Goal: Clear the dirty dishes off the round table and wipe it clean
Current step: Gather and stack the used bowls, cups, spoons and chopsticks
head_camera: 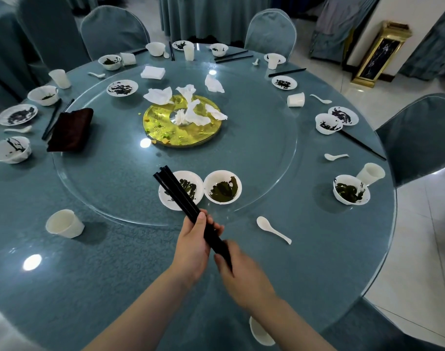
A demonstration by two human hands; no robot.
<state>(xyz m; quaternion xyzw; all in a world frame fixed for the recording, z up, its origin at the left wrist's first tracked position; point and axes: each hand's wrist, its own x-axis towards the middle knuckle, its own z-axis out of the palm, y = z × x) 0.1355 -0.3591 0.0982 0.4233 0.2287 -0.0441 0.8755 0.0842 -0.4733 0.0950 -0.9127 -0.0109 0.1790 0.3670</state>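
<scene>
I am holding a bundle of black chopsticks (188,206) above the near part of the round tabletop (115,262). Its long axis is running from about ten o'clock at the far tips to four o'clock at the near ends, and the far tips are hanging over the nearer of two soiled white bowls, the left bowl (180,190). My left hand (195,245) is gripping the bundle near its middle, thumb lying along the upper side and fingers (214,225) curling round from beneath. My right hand (241,272) is blurring at the near ends of the sticks; its fingers seem to be wrapping them, but I cannot tell for certain. So the sticks are passing through the left hand first and ending inside the right hand at four o'clock.

The right bowl (222,187) is sitting just beside the left bowl at three o'clock of it, both on the edge of the glass turntable (110,178). A white spoon (273,229) is lying at two o'clock of my right hand, apart from it. A white cup (64,223) is standing at nine o'clock of my left hand, well apart. Crumpled napkins (188,107) are lying on the gold centre disc (165,122), and a dark cloth (70,130) is resting at the turntable's left edge.
</scene>
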